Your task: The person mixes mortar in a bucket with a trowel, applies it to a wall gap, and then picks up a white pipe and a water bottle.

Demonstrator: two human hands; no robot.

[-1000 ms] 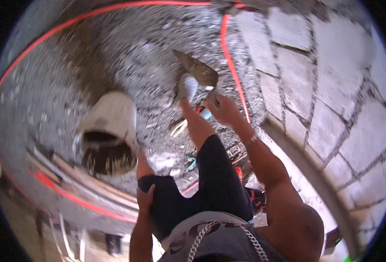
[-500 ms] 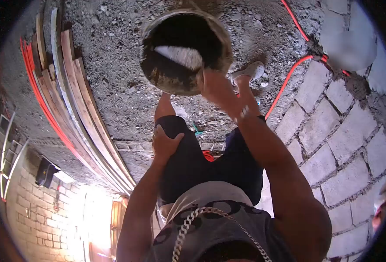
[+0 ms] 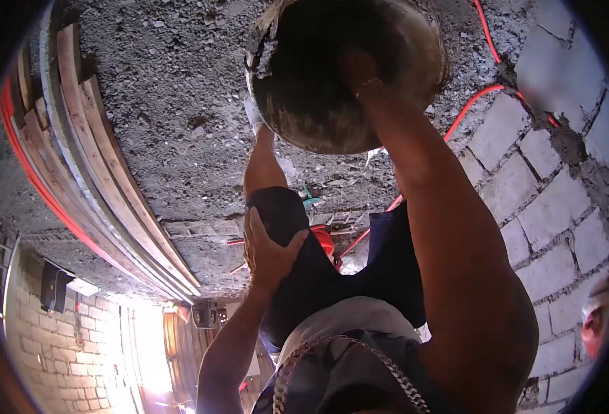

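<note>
A wide, round, dirt-crusted container [image 3: 422, 103], like a bucket or drum, stands in front of me with its dark mouth facing up toward me. My right hand [image 3: 358, 69] reaches inside its mouth, and a thin bracelet circles that wrist. Shadow hides the fingers, so I cannot make out whether they hold anything. My left hand [image 3: 268, 255] lies on my left knee [image 3: 277, 210], thumb apart from the fingers, holding nothing. Deep shade conceals the container's contents.
Long wooden planks [image 3: 104, 145] and red tubing [image 3: 32, 179] lie along the left. Gravelly ground [image 3: 173, 90] surrounds the container. At right rises a block wall [image 3: 546, 214], with a red hose [image 3: 466, 107] near it. Bright light enters at lower left.
My right hand has gone from the container's near rim into its dark interior. The container now looks larger and higher in view. My left hand has stayed on the knee.
</note>
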